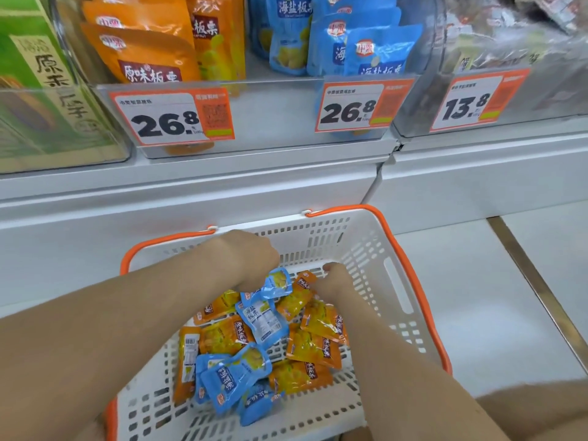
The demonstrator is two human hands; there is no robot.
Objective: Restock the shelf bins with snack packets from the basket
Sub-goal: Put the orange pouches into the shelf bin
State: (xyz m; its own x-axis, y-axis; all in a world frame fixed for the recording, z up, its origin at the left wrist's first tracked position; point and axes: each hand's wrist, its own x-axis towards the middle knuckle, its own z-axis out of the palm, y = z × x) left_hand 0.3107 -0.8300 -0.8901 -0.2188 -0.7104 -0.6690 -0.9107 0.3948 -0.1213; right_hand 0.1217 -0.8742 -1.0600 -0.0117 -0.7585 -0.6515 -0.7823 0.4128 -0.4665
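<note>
1. reaching down into the white basket [366, 237] at the lower centre of the frame, we have both hands among the snack packets [241, 351], a loose heap of blue and orange ones on its slotted floor.
2. our left hand [251, 259] is at the centre, fingers curled down round the top of a blue packet [280, 280] that sticks out below the knuckles.
3. our right hand [334, 278] is just to its right, touching an orange packet [300, 292]; its fingers are tucked under the back of the hand, so we cannot tell whether they are gripping or spread.
4. across the top of the frame, a clear shelf bin [273, 122] holds large orange bags [149, 55] on the left and large blue bags [375, 52] on the right, with orange-edged price tags [171, 117] clipped to the front.
5. a white shelf ledge [191, 186] lies between bin and basket.
6. our forearms cover the near sides of the heap, and the basket's near rim is cut off at the lower edge.
7. the bin at upper right [556, 90] is too blurred to read its contents; a green box [35, 78] is cut off at upper left.
</note>
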